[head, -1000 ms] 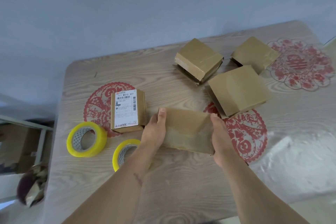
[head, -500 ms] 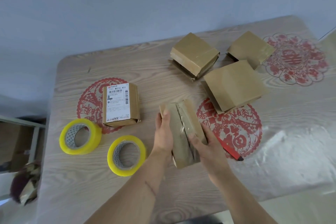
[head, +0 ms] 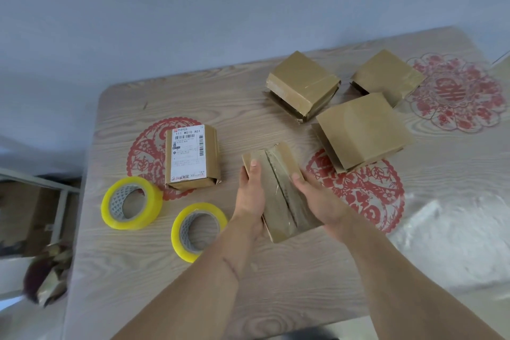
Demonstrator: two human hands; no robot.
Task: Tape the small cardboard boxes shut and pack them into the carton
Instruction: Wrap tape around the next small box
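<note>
A small cardboard box (head: 278, 190) lies on the wooden table (head: 276, 279) at the middle front, its two top flaps meeting along an untaped seam. My left hand (head: 249, 196) grips its left side, thumb on the top flap. My right hand (head: 320, 199) holds its right side with fingers on the right flap. A labelled box (head: 191, 156) stands to the left. Three more brown boxes sit behind: one at the back middle (head: 303, 84), one at the back right (head: 387, 76), one nearer (head: 361, 130). Two yellow tape rolls lie at the left (head: 131, 203) and left front (head: 197, 230).
Red paper-cut decorations lie under the table's clear cover, one at the far right (head: 455, 91). A cardboard carton (head: 30, 215) sits on the floor left of the table behind a metal frame. Some clutter (head: 47, 273) lies on the floor below it.
The box has been turned from broadside to seam-up between my hands, then held nearly still. My right hand shifted onto the right flap.
</note>
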